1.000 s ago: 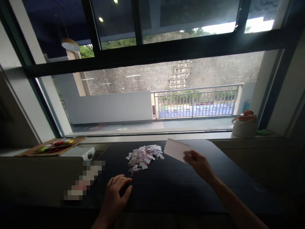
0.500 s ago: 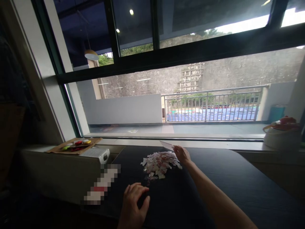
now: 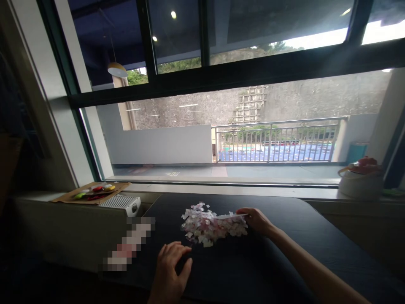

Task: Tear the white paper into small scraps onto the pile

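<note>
A heap of small torn paper scraps (image 3: 205, 228), white with pinkish bits, lies on the dark table (image 3: 284, 253). My right hand (image 3: 257, 220) is closed on a thin white card (image 3: 232, 216), which reaches leftward into the back of the heap and touches the scraps. Left of the table's middle, in front of the heap, my left hand (image 3: 174, 264) hovers or rests with its thumb and fingers apart. Nothing is in it. Whether its fingertips touch the table I cannot tell.
Behind the table is a large window with a sill (image 3: 284, 191). A pale container with a red top (image 3: 360, 179) stands at the right on it. On the left are a brown board (image 3: 66, 195) with colourful pieces and a white radiator (image 3: 125, 204).
My right hand has lowered the card from behind the heap into it, toward me. The scraps have spread and shifted somewhat. The left hand keeps its pose; the view has turned slightly.
</note>
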Tool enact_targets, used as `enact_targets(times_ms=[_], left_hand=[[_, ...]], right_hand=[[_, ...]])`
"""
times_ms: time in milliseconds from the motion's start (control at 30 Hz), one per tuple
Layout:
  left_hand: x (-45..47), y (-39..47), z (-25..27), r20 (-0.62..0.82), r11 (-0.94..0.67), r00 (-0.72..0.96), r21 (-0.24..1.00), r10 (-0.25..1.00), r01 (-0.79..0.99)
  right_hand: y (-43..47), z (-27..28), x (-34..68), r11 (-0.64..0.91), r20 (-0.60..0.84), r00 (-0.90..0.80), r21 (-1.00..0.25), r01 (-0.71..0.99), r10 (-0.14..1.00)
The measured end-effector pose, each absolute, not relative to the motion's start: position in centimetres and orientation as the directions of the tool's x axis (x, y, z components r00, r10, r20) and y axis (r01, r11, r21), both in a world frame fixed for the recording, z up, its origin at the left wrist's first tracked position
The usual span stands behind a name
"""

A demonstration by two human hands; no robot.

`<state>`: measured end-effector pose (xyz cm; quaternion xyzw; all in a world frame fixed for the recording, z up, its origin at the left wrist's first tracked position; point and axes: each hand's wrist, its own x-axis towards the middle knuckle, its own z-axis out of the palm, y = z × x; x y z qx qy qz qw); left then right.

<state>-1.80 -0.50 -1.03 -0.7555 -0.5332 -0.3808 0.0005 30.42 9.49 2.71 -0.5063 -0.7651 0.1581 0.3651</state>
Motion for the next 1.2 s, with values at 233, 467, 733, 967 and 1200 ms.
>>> enact_targets(times_ms=[233,467,733,967,1200], left_hand=[[-2.2,-0.2,-1.0,0.602,-0.43,0.098,0.437,0.792,0.79],[-2.5,0.3,-0.1,0.571,-0.37,-0.068,0.613,0.818,0.699],[-2.1,0.8,-0.7,0.581,-0.359,-0.127,0.644,0.804,0.676],[-2.1,0.3,0.0,0.508,-0.304,-0.156,0.703,0.847,0.643],[-2.4,0.5,-0.3,0.48,-0.279,-0.191,0.74,0.856,0.611]], right_hand=[[2.8,2.8,33.7,0.386,0.484,-0.036,-0.648,0.656,0.875],[-2.0,-0.3,34.7,0.354,0.548,0.215,-0.744,0.567,0.808],[-2.3,-0.3,34.3,0.318,0.553,0.3,-0.757,0.57,0.777],[-4.6,-0.7,34.9,0.262,0.479,0.392,-0.831,0.49,0.785],[-4.7,-0.3,34.6,0.221,0.39,0.495,-0.904,0.365,0.777]])
